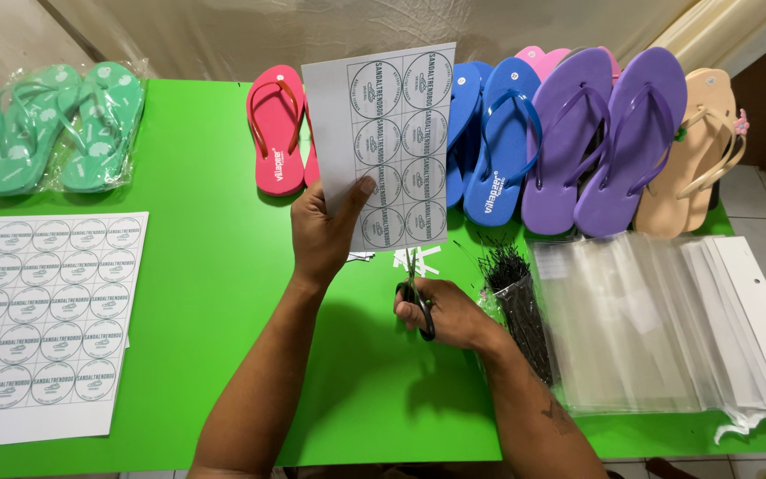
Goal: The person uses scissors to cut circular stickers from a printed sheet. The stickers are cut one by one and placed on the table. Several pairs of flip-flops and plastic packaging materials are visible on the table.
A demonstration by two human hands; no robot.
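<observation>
Scissors point(416, 288) under sticker sheet point(392, 146) — mid-cut

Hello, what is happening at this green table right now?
A person holds a sheet of round labels upright in the left hand and cuts into its lower edge with black scissors in the right hand. Another label sheet lies flat at the left. Flip-flops are lined along the table's far edge.
</observation>
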